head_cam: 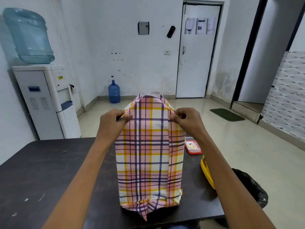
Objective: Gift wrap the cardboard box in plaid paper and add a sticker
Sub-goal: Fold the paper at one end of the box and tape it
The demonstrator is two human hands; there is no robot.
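Observation:
A tall box (149, 156) stands upright on the dark table (49, 171), covered in pink, yellow and purple plaid paper. Its cardboard is hidden under the paper. The top flap is folded toward me into a tapered shape, and a pointed flap sticks out at the bottom front. My left hand (113, 120) pinches the paper at the box's upper left corner. My right hand (185, 119) pinches the fold at the upper right corner. No sticker can be made out.
A small red and white container (192, 145) lies on the table to the right of the box. A yellow object (207, 171) sits at the table's right edge, above a black bin bag (249, 185). A water dispenser (46, 100) stands far left.

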